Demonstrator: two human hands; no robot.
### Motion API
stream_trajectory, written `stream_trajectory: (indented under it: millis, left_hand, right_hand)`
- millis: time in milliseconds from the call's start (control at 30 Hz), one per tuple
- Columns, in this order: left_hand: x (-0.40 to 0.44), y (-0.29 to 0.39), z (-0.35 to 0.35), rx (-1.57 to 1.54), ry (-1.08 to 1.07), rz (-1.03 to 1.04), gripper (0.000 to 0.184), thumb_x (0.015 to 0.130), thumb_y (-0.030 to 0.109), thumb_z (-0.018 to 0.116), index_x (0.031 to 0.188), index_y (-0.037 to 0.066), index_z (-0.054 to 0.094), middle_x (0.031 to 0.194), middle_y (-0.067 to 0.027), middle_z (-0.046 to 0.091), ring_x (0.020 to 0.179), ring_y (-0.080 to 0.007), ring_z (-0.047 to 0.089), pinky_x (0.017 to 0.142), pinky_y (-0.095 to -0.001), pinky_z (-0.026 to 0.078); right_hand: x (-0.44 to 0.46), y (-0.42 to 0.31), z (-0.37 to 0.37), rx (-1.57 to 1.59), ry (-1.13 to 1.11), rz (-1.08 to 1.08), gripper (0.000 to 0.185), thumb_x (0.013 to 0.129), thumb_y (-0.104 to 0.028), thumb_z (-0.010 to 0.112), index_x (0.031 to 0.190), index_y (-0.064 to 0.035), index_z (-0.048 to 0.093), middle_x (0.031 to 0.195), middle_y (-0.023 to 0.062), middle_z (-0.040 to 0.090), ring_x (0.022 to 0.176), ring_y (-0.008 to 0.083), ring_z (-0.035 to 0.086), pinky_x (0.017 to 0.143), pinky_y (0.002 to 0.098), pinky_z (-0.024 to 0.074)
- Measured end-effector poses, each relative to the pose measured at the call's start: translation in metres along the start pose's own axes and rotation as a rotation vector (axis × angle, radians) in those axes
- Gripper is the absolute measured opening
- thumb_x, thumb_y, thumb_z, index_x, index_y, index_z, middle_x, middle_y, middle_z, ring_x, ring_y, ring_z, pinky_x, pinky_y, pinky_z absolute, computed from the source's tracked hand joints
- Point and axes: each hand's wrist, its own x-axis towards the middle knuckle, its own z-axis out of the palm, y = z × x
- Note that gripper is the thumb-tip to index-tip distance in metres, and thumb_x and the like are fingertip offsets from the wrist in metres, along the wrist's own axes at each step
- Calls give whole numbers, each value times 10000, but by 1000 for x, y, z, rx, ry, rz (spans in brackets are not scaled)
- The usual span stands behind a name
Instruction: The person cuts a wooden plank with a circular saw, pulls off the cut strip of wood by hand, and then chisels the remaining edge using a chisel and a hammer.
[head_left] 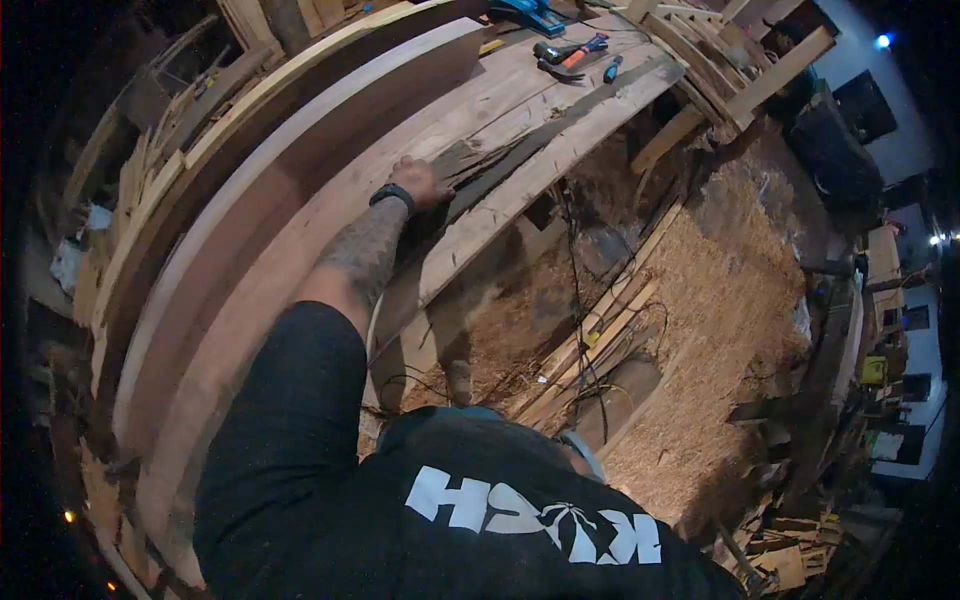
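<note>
"Where were your hands?"

"Your left hand lay back-up on the work, its fingertips at the dark, rough strip in the wood. I couldn't tell whether it gripped anything or just rested there. Your right I couldn't make out at all."

"And to the left of that hand?"

"A long curved plank stood on edge, well apart from your fingers, its pale upper edge bending away from you. Next came the flat boards, running lengthwise beside it. You had a dark band on your wrist, and your black shirt filled the bottom of the view."

"So where was the rough strip, exactly?"

"Between those flat boards and the pale front board, reaching from your hand towards the far end."

"What lay at that end?"

"A blue tool, then a hammer with an orange and dark handle, then a small blue-handled tool, all on the wood, well beyond your fingers."

"Further right?"

"Below the work you had black cables hanging near some long thin strips. Then came shavings across the floor, and a slatted wooden frame above them."
</note>
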Motion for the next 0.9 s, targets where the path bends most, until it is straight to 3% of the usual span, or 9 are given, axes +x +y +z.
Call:
stream_trajectory:
  millis: [100,200,333,400,500,600,700,800,900]
  left_hand:
    - [30,-14,-5,-46,-158,-94,927,752,640,803,1301,-89,633,1356,-288,620,1286,-442,573,1076,-475,488]
    - [43,-26,8,-110,-156,-119,1022,677,649,868,1317,-105,609,1364,-299,623,1254,-401,628,1056,-453,507]
    - [44,-14,-12,-161,-186,-151,997,689,633,860,1287,-121,597,1290,-311,659,1173,-409,670,1004,-460,528]
    - [40,-13,-21,-162,-231,-137,982,698,665,840,1258,-107,606,1215,-304,688,1133,-417,680,985,-468,525]
    - [42,-15,-21,-132,-275,-93,913,718,642,829,1239,-79,625,1215,-295,687,1170,-402,664,993,-461,514]
    - [33,-9,-29,-122,-293,-101,876,720,648,817,1225,-48,648,1227,-270,687,1187,-383,652,990,-453,511]
    - [53,-29,-3,-145,-184,-89,1044,606,780,834,1158,-98,717,1208,-249,722,1144,-362,693,965,-443,531]
    - [66,-35,0,-96,-196,-27,1013,627,791,815,1133,-83,734,1173,-245,733,1133,-350,698,961,-445,534]
    - [85,-34,-13,66,-358,159,632,785,570,780,1061,3,742,1079,-228,746,1050,-378,709,891,-458,554]
  right_hand:
    - [-32,-58,1,-108,1,103,463,1067,-305,544,1464,-68,570,1389,143,626,1319,249,539,1152,343,368]
    - [-5,18,23,-33,2,113,448,1084,-311,519,1459,-72,571,1388,160,623,1312,258,543,1138,343,376]
    - [-3,12,33,-110,79,-47,439,1102,-334,475,1437,-73,585,1418,131,616,1291,265,548,1139,363,375]
    - [-2,-11,35,122,38,217,483,1060,-365,545,1457,-91,572,1471,130,596,1342,289,542,1144,386,386]
    - [-14,-69,16,-305,-102,241,571,987,-433,634,1477,-149,561,1489,167,583,1361,335,555,1132,408,410]
    - [-12,-83,11,-217,-123,300,646,923,-503,686,1478,-199,558,1451,209,603,1335,379,580,1113,427,434]
    - [-16,-99,6,-238,-48,168,685,900,-518,704,1488,-207,543,1405,220,633,1296,401,605,1087,444,461]
    - [-22,-113,-3,-198,-56,207,722,875,-530,723,1494,-212,534,1388,227,642,1305,410,597,1084,446,467]
    - [-12,-102,0,-211,-51,335,715,873,-524,730,1484,-210,534,1389,231,640,1310,411,594,1082,445,471]
